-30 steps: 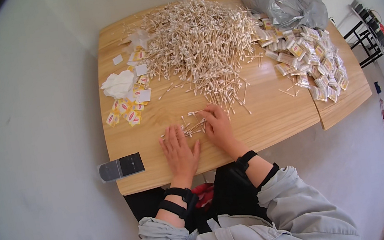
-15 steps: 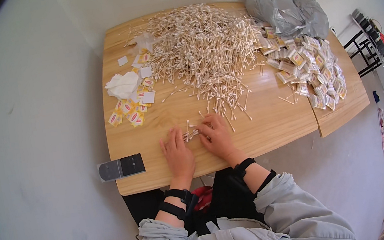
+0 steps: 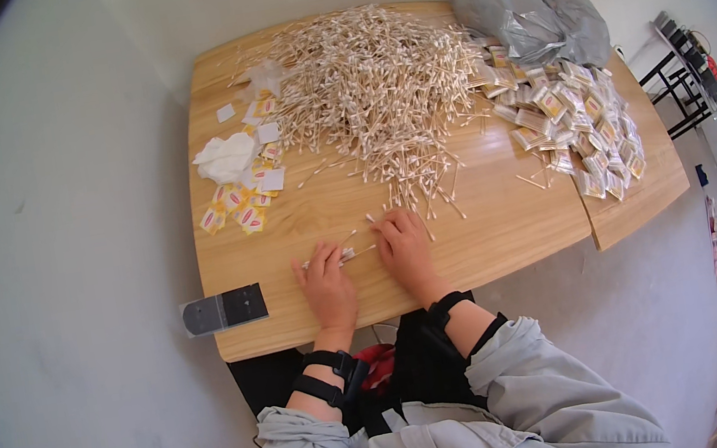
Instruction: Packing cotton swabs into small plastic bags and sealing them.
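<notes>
Near the front of the wooden table, my left hand (image 3: 327, 287) rests with bent fingers closed over a small bunch of cotton swabs (image 3: 346, 255), whose white tips stick out on its right side. A short gap away, my right hand (image 3: 406, 252) is closed, with a swab tip (image 3: 369, 218) showing at its fingertips; the rest of what it holds is hidden under the fingers. Just beyond both hands rises a large heap of loose cotton swabs (image 3: 373, 81).
Yellow-and-white cards (image 3: 238, 204) and a crumpled white tissue (image 3: 226, 159) lie at the left. A black-and-grey flat item (image 3: 224, 310) overhangs the left edge of the table (image 3: 510, 233). Swab packs (image 3: 587, 127) pile up at right, before a grey plastic bag (image 3: 532, 18).
My right hand has drawn slightly away from my left, widening the gap between them. The left hand now covers more of the small bunch.
</notes>
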A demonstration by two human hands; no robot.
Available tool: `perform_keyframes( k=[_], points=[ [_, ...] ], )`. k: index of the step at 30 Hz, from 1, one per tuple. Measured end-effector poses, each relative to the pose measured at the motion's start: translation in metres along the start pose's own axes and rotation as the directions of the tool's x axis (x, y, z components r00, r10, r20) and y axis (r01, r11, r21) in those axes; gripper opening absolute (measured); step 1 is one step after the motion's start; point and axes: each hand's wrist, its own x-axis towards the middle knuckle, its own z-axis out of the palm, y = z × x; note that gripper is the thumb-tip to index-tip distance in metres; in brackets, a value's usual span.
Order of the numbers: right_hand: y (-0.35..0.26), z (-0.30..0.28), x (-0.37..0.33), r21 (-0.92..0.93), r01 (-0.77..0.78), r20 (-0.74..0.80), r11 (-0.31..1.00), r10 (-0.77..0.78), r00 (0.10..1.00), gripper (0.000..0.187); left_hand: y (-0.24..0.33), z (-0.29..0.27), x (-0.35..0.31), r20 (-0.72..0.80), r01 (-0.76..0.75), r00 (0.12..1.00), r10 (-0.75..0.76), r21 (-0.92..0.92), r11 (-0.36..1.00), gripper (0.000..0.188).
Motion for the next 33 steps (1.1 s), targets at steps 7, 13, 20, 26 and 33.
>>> perform_keyframes(
  k=[7, 13, 20, 26, 33],
  points=[
    [-0.005, -0.001, 0.003, -0.100, -0.067, -0.036, 0.993, 0.063, 0.997, 0.021, -0.002, -0.008, -0.005, 0.143, -0.056, 0.989, 0.046, 0.064, 0.996, 0.046],
    [-0.005, -0.001, 0.003, -0.097, -0.043, -0.011, 0.994, 0.042, 0.999, 0.025, 0.005, -0.024, -0.015, 0.368, -0.157, 0.927, 0.073, 0.202, 0.967, 0.075],
    [-0.007, -0.002, 0.004, -0.124, -0.034, -0.014, 0.992, 0.033, 0.999, 0.021, 0.004, -0.043, -0.031, 0.459, -0.249, 0.878, 0.133, 0.202, 0.947, 0.082],
    [-0.018, -0.011, -0.002, -0.055, 0.108, -0.034, 0.993, -0.110, 0.993, 0.023, 0.003, -0.043, -0.035, 0.390, -0.177, 0.915, 0.101, 0.164, 0.970, 0.091],
    [-0.052, -0.012, -0.034, 0.220, -0.314, 0.259, 0.924, 0.255, 0.932, 0.028, 0.001, -0.042, -0.035, 0.409, -0.173, 0.909, 0.082, 0.190, 0.966, 0.095]
  ],
)
